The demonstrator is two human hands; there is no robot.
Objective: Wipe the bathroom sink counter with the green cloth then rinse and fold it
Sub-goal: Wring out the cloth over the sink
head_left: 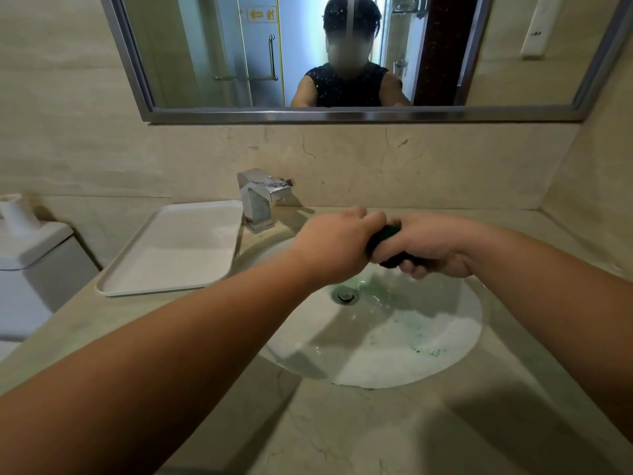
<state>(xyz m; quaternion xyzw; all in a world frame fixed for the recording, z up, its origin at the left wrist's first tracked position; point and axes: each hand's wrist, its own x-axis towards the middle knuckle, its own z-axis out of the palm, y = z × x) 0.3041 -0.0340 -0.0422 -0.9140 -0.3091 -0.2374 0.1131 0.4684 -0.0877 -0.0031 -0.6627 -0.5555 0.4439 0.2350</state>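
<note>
The green cloth [385,236] is bunched into a tight dark roll above the back of the white sink basin [455,341]. My left hand [337,243] grips its left end and my right hand [430,246] grips its right end. Most of the cloth is hidden inside both fists. Greenish water and foam lie in the basin around the drain [345,296]. The beige stone counter [376,430] surrounds the basin.
A chrome faucet [257,198] stands behind the basin at the left. A white tray [171,248] lies on the counter left of it. A toilet tank [30,255] is at far left. A mirror [342,53] hangs on the wall above.
</note>
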